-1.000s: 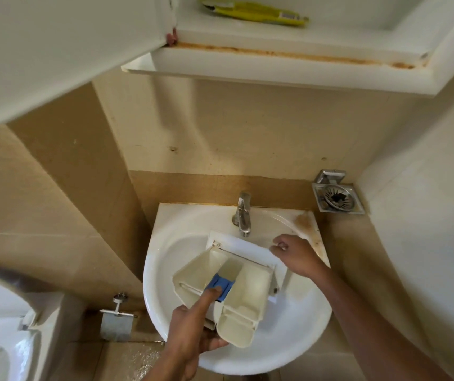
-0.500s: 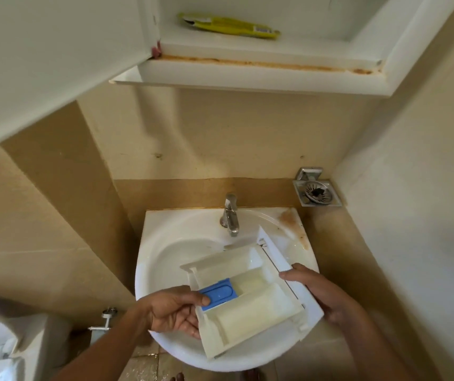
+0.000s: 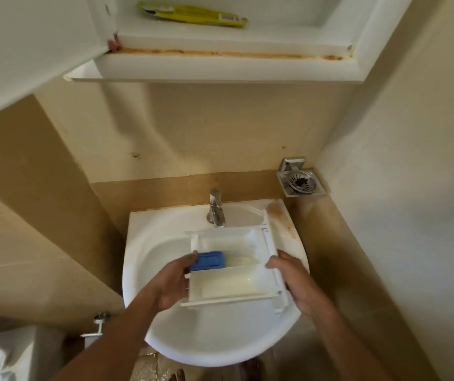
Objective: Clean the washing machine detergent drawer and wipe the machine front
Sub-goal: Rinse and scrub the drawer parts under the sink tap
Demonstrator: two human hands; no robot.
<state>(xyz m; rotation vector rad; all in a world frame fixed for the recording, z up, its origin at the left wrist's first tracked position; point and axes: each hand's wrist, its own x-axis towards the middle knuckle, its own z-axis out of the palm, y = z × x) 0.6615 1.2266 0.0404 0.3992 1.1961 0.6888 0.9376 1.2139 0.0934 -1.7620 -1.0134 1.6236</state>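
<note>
So the left hand (image 3: 170,284) grips the back end of the detergent drawer (image 3: 231,287), thumb right by the blue insert (image 3: 208,261) sitting in the middle compartment. The right hand (image 3: 297,279) grips the front panel end. The drawer's over the sink (image 3: 137,243), just in front of the faucet (image 3: 216,207), compartments facing up and yellowish inside (film or water, can't tell). A yellow packet (image 3: 192,13) lies in the open wall cabinet (image 3: 220,66).

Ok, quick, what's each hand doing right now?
Left hand: holding the detergent drawer at the end with the blue insert.
Right hand: holding the same drawer at its front-panel end.
</note>
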